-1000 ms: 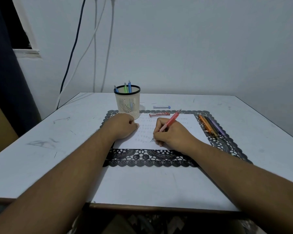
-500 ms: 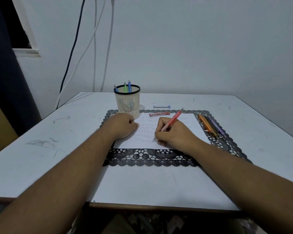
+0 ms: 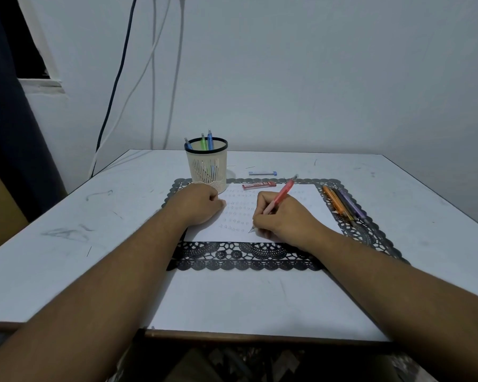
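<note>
Fingers [image 3: 260, 208] of the right hand [image 3: 284, 219] curl tightly round a pink pen [image 3: 281, 194], its tip touching a white sheet [image 3: 312, 213] of faint handwriting. The left hand [image 3: 198, 206], curled into an empty fist, rests on the sheet's left edge. A black lace mat [image 3: 246, 253] lies beneath, on the tabletop [image 3: 232, 299]

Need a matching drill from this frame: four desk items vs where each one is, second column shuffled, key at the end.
Things:
1. red pen
2. pen cup
3. red case
4. loose pens

Places:
A. lying on the lace mat, right of the paper
B. held in the right hand, tip down at the paper
C. at the mat's far left corner, just beyond the left hand
D. lying along the paper's far edge

Pairs: 1-B, 2-C, 3-D, 4-A
</note>
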Tool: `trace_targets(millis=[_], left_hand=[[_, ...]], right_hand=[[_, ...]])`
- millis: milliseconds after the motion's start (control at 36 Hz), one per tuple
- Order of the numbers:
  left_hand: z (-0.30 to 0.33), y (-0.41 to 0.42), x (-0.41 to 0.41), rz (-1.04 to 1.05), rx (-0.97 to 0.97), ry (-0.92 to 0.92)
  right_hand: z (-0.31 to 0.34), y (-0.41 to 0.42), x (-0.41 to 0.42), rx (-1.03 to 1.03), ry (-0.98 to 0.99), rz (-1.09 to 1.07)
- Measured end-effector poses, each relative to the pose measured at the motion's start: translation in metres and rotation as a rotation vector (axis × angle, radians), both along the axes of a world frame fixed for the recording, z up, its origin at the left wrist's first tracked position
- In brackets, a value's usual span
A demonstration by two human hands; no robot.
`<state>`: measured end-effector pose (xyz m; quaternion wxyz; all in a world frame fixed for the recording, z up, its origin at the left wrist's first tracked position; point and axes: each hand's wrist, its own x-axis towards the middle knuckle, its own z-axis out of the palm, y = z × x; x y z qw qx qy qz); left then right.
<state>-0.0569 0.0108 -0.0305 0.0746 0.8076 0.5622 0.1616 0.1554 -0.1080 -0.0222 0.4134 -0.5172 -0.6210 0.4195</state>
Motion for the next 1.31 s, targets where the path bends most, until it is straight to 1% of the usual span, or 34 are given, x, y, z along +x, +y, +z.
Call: trace_targets(millis=[222,361,500,694,889,1139,1306], left_hand=[[0.0,0.001,-0.001,0.001,0.001,-0.007],[0.0,0.0,0.0,0.0,0.0,-0.002],[0.0,0.0,0.0,0.01,-0.006,-0.006],[0.0,0.001,-0.001,-0.002,-0.015,-0.012],[-0.001,0.002,-0.001,0.0,-0.015,-0.018],[-0.001,0.001,-0.001,-0.003,-0.004,-0.029],[-0.001,0.001,-0.001,0.001,0.0,-0.017]], right_hand=[[-0.002,0.002,-0.003,0.04,-0.033,0.005],[-0.002,0.003,0.0,0.04,-0.042,-0.04],[-0.003,0.003,-0.001,0.032,-0.038,0.026],[-0.002,0.005,0.009,0.011,0.052,-0.036],[-0.002,0.002,0.007,0.021,-0.01,0.019],[-0.003,0.004,0.006,0.04,-0.024,-0.039],[-0.003,0.002,0.007,0.038,-0.048,-0.008]])
